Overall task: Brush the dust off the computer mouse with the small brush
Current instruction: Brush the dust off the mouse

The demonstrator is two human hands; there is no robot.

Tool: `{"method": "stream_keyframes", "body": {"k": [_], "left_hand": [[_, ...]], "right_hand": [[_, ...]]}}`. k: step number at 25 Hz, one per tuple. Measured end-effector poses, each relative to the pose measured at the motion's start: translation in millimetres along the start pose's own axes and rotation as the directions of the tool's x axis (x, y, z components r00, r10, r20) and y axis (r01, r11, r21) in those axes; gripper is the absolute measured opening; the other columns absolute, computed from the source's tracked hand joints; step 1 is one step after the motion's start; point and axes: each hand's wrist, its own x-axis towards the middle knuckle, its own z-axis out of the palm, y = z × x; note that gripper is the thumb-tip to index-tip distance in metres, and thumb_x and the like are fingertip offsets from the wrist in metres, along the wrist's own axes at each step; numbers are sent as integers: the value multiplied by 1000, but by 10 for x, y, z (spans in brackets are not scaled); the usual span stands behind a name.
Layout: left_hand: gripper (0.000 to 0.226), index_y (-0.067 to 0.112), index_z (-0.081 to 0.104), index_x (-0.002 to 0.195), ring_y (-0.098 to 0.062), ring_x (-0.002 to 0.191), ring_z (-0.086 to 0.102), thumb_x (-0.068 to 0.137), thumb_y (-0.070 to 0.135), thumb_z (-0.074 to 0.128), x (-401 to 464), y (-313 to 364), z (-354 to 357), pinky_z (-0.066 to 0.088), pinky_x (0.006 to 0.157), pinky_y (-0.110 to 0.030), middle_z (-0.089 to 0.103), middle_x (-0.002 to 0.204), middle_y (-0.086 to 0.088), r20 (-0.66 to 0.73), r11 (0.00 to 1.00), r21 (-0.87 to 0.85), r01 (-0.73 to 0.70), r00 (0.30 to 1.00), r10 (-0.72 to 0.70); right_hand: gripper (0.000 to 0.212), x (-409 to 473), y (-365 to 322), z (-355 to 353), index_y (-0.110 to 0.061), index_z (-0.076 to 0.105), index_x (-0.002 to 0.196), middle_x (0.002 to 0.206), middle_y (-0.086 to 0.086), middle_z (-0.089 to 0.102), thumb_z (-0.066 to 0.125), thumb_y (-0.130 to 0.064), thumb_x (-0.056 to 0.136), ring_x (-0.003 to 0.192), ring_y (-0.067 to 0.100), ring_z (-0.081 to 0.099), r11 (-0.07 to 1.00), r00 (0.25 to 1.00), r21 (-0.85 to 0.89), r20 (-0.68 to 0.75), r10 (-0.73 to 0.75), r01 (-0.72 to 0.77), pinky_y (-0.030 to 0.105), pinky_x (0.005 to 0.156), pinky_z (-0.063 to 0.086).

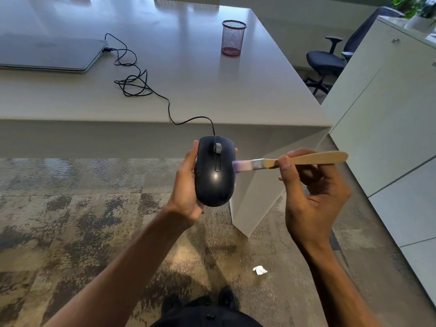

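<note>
A black wired computer mouse (214, 171) is held in the air in front of the desk, top side up, with my left hand (185, 185) gripping it from the left and underneath. My right hand (311, 192) pinches the pale wooden handle of a small brush (290, 160). The brush lies almost level, its purple-white bristles touching the mouse's right side. The mouse's black cable (134, 79) runs up over the desk edge in a loose tangle to a closed grey laptop (49, 53).
The white desk (212, 90) carries a dark red mesh pen cup (233, 37) at its back right. White cabinets (389, 114) stand to the right, with a black office chair (328, 60) behind them. A crumpled white tissue (260, 270) lies on the patterned carpet.
</note>
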Motion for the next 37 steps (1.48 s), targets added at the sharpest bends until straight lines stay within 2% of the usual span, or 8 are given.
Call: {"method": "stream_keyframes", "body": {"k": [2,5,10,20,26,29,33,37], "left_hand": [[56,13,72,114,-17,84,69,95,53,38,-12,-10,25,55,72,-34,72,116,-10,-26,1000,-4,-2,1000,2],[61,9,64,128,-19,90,68,95,55,39,-20,-33,11,52,77,-37,68,123,-11,-54,999,32,2,999,0],[70,7,59,133,-23,91,64,86,57,47,-61,-56,5,51,81,-37,67,110,-11,-74,999,38,37,997,-34],[73,3,52,138,-20,88,64,93,59,39,-85,-81,-15,52,75,-33,65,105,-11,-12,995,65,69,998,-68],[73,5,53,137,-25,94,61,91,60,42,-48,-96,-37,51,78,-36,59,115,-18,-46,996,62,61,997,-58],[71,4,54,136,-23,91,64,94,58,37,-57,-119,12,52,76,-35,66,109,-13,-29,994,98,41,999,-38],[67,9,61,130,-23,96,65,89,59,44,-38,-115,59,52,79,-35,69,109,-11,-89,993,111,38,996,-28],[59,13,66,125,-23,105,65,94,57,41,-26,-133,75,49,91,-39,72,111,-8,-152,989,149,21,988,2]], "right_hand": [[12,22,-77,30,-31,61,93,86,-28,67,63,-20,87,82,2,69,999,997,13,65,31,-32,15,70,55],[12,84,-105,64,-28,61,95,84,-23,68,65,-19,87,82,5,70,997,991,-16,106,82,-81,16,71,54],[7,175,-84,161,-19,63,96,81,-13,71,66,-15,90,80,7,72,990,984,-37,104,141,-138,19,71,57],[10,354,-60,300,-19,60,100,86,-28,62,65,-18,92,83,-3,69,990,999,-135,-45,24,-30,11,70,54],[10,327,-66,252,-15,61,99,85,-21,66,66,-13,91,81,3,71,992,998,-126,61,34,-26,13,70,55],[12,331,-54,280,-17,60,102,87,-26,63,66,-16,91,82,-4,69,989,1000,-145,1,-14,14,9,69,53],[13,297,-81,224,-13,58,102,82,-28,61,63,-17,90,80,-8,65,973,981,-127,18,-194,194,7,68,50],[10,149,-102,170,-1,62,92,78,0,68,66,-7,86,69,6,60,785,819,-235,204,-537,573,12,65,50]]}}
